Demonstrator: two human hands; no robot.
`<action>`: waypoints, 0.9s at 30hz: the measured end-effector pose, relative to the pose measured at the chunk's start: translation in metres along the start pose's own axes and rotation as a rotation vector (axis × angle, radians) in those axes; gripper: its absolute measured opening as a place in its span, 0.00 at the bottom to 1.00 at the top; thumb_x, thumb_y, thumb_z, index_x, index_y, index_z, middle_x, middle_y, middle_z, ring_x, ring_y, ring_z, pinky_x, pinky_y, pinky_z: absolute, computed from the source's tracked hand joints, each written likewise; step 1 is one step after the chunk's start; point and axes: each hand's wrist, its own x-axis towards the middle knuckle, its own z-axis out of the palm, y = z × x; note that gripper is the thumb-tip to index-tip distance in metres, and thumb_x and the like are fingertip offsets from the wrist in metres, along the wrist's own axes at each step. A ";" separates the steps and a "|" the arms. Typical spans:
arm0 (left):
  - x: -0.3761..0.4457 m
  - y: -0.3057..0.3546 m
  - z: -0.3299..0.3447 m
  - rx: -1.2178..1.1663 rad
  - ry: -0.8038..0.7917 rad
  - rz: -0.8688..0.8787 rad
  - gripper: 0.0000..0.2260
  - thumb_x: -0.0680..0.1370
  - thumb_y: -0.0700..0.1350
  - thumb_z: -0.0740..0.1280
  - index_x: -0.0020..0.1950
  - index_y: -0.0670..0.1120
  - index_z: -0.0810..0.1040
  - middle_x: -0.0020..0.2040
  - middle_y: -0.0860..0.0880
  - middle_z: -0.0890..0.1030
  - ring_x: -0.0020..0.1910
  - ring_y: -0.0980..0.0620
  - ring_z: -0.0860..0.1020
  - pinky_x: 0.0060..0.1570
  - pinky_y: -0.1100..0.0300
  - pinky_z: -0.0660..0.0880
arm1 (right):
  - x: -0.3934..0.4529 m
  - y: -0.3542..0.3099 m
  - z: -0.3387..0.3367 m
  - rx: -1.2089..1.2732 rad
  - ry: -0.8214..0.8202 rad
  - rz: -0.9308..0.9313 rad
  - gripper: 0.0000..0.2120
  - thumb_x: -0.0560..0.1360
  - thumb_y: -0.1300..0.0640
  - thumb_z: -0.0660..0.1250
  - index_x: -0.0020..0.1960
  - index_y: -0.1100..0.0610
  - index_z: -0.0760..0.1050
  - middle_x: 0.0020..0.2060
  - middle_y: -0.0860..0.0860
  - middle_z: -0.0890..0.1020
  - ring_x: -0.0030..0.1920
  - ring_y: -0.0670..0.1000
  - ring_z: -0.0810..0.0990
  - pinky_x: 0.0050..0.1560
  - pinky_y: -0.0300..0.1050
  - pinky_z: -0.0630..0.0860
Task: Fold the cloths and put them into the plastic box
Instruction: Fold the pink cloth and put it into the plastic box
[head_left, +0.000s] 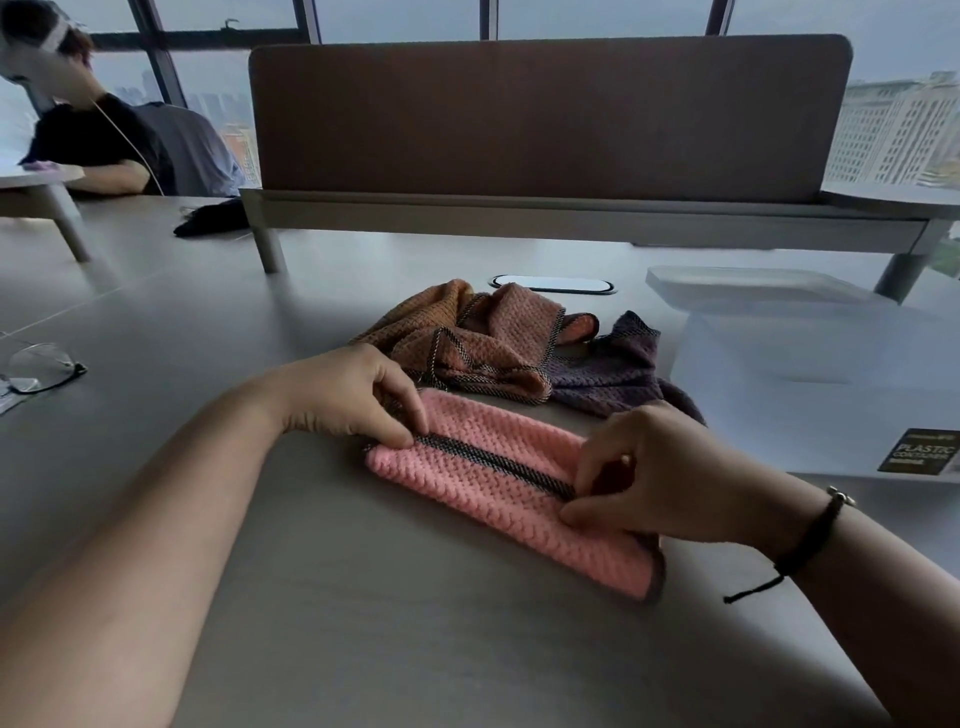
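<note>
Both hands pinch the pink cloth (511, 486) by its dark striped edge. The left hand (353, 395) holds one end of that edge between thumb and fingers, and its grip is narrow and tight on the cloth. The right hand (665, 467) holds the other end the same way, with its fingers curled down onto the fabric. The striped edge runs straight between the two hands, across the middle of the pink cloth. The pink cloth lies flat on the desk (363, 623), close to the person, and it looks folded over on itself.

Just behind it lies a loose heap of more cloths. An orange cloth (415, 325) is at the left of the heap, a brown cloth (519, 343) sits crumpled in the middle, and a purple cloth (618, 371) is at the right. The brown cloth touches the far side of the pink one. None of these three is folded.

The plastic box (810, 395) stands on the desk at the right, near the purple cloth. It is pale and see-through, with a dark label low on its side. Its lid (753, 286) lies behind it.

A black string band (810, 535) goes around the right wrist. Glasses (41, 366) rest on the desk far to the left. A brown screen (545, 114) stands at the back of the desk, and another person (88, 130) sits beyond it at the left.
</note>
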 end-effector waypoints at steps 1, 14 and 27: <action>0.003 -0.001 0.003 0.006 0.062 0.024 0.10 0.67 0.46 0.80 0.42 0.60 0.86 0.42 0.58 0.82 0.42 0.61 0.78 0.44 0.64 0.72 | -0.001 -0.007 -0.001 0.036 -0.065 0.006 0.12 0.65 0.40 0.76 0.36 0.48 0.83 0.32 0.42 0.82 0.35 0.44 0.80 0.36 0.38 0.74; 0.025 0.036 0.067 0.235 0.463 0.281 0.17 0.73 0.64 0.65 0.47 0.53 0.85 0.42 0.58 0.83 0.44 0.56 0.79 0.47 0.55 0.77 | -0.006 -0.012 -0.011 0.646 -0.238 -0.023 0.07 0.72 0.58 0.73 0.50 0.57 0.85 0.31 0.46 0.84 0.23 0.43 0.72 0.23 0.35 0.67; 0.006 0.051 0.088 0.180 0.121 0.099 0.42 0.72 0.73 0.45 0.80 0.50 0.55 0.81 0.55 0.55 0.79 0.60 0.46 0.78 0.54 0.42 | -0.027 -0.006 0.030 -0.163 -0.183 -0.047 0.38 0.69 0.23 0.51 0.76 0.34 0.52 0.78 0.37 0.53 0.78 0.39 0.47 0.78 0.54 0.46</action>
